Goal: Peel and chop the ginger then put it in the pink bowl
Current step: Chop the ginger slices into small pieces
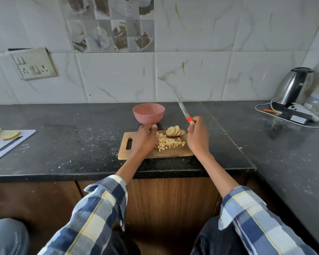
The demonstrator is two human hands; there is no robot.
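The right hand point(198, 137) grips the orange handle of a knife point(184, 113), blade lifted and pointing away toward the wall, while the left hand point(144, 138) lies on the wooden cutting board point(155, 153) with fingers curled by the far edge, though I cannot tell if it holds anything. Between the hands sits a heap of diced ginger point(168, 143), with a row of ginger slices point(175, 131) just behind it. The pink bowl point(148, 113) stands on the dark desk point(81, 144) just beyond the board.
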